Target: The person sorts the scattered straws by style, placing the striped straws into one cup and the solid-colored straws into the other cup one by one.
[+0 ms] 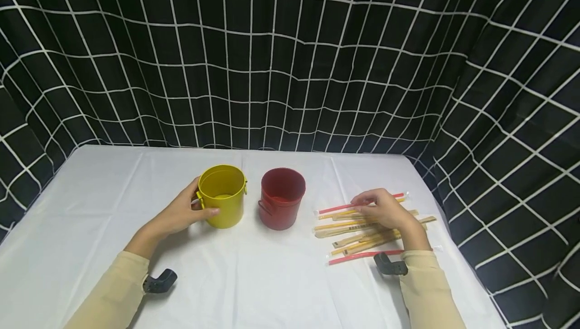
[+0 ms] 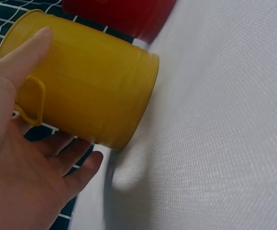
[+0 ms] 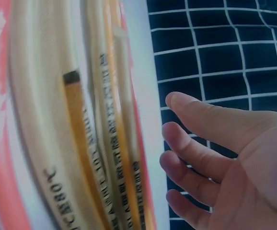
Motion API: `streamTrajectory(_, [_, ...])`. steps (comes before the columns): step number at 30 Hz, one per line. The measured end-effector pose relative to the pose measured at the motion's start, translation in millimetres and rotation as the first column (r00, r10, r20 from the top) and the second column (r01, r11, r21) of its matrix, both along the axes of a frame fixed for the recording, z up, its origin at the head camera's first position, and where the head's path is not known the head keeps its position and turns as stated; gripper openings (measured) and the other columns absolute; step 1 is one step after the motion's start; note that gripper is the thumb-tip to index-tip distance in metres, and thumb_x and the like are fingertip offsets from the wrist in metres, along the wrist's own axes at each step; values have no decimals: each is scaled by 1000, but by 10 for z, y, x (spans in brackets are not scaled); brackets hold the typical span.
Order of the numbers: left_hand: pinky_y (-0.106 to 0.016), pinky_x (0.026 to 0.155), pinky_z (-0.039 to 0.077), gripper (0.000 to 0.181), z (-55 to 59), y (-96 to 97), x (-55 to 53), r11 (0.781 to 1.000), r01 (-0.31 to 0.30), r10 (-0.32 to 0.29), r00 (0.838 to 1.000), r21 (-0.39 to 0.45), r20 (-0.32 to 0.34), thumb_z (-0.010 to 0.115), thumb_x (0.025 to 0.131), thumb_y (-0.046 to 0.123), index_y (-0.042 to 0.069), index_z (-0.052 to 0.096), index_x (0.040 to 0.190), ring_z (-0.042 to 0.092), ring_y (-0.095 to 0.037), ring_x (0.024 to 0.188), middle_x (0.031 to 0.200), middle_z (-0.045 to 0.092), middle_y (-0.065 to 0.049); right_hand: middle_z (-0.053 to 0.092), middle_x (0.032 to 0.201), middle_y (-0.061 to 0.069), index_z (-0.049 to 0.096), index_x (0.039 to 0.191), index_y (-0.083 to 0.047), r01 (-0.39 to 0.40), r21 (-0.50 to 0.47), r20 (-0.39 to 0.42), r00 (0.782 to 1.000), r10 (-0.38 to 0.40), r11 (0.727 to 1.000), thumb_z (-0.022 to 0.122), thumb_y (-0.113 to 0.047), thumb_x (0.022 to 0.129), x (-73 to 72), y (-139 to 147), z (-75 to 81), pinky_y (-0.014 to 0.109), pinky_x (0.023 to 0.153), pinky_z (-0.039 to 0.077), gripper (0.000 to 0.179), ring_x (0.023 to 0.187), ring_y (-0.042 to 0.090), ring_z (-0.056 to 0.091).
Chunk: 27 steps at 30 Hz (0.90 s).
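My left hand (image 1: 183, 211) holds a small yellow metal bucket (image 1: 222, 198) by its left side. The thumb lies along the bucket's front wall, below a small side handle (image 2: 33, 103), and the other fingers reach behind it. Right of it a dark red bucket (image 1: 282, 200) stands upright. My right hand (image 1: 385, 211) is over a spread of wrapped drinking straws; in the right wrist view its fingers (image 3: 201, 153) are apart, bent loosely and hold nothing. Some straws are in printed paper sleeves (image 3: 112, 124); a red straw (image 1: 335, 209) in clear wrap lies at the far side of the spread.
A white cloth (image 1: 272, 278) covers the table. Another red straw (image 1: 362, 255) lies at the near side of the spread, under the right wrist. Black curtains (image 1: 272, 67) with a white grid hang behind the table and at both sides.
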<state>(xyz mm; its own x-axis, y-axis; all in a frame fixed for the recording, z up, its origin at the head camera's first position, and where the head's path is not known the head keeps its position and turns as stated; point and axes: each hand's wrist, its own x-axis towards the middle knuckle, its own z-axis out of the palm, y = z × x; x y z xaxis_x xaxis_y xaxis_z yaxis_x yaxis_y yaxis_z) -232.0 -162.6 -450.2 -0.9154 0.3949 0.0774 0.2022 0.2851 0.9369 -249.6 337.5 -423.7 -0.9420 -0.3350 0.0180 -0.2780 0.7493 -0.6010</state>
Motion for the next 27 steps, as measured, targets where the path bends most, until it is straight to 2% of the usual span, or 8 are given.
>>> streamTrajectory(4, [-56,121,34,82,23,-12,-22,1000,0,0,1000,-11,-1,76,90,18,11,28,157,38,-42,146,155,43,-16,75,102,19,76,106,3,12,14,27,1000,-12,1000,69,-6,92,-36,22,-41,26,78,52,17,89,15,61])
streamTrajectory(8, [-58,121,33,82,31,-21,-25,1000,5,-5,1000,-10,-2,76,91,20,12,28,157,36,-43,147,155,42,-16,74,102,19,76,106,3,49,30,43,998,-50,998,70,-5,91,-55,38,-72,27,77,51,18,86,16,59])
streamTrajectory(13, [-68,123,17,84,22,-38,15,999,33,-31,999,-38,45,72,94,26,14,21,160,26,-47,152,164,31,-18,72,99,14,76,109,0,112,69,81,990,-118,991,68,-4,92,-30,48,-122,28,74,48,20,83,16,55])
streamTrajectory(16, [-71,123,9,86,8,-50,32,998,49,-45,995,-42,88,69,96,30,18,15,162,19,-47,154,168,23,-17,72,95,12,77,108,-1,138,93,69,987,-144,986,68,-4,91,-22,39,-166,28,73,46,20,81,17,54])
streamTrajectory(18, [-71,123,8,86,-2,-60,29,997,61,-57,993,-38,107,68,97,31,19,13,163,17,-46,155,168,21,-17,72,96,12,77,108,-2,156,113,58,985,-163,981,68,-4,91,-21,29,-180,29,75,46,19,83,17,55])
streamTrajectory(21, [-70,123,10,86,2,-79,15,996,73,-68,992,-41,109,68,97,31,19,13,163,19,-46,154,167,23,-18,71,96,11,77,107,-4,182,145,42,981,-189,973,69,-6,91,-48,11,-174,30,76,46,18,84,18,56])
streamTrajectory(27, [-69,124,12,85,-47,-78,66,997,79,-76,992,-23,104,68,97,28,20,14,162,23,-45,154,166,26,-17,69,88,9,78,100,-5,241,179,-29,970,-239,954,73,-8,89,-12,-10,-252,32,74,42,12,80,20,54])
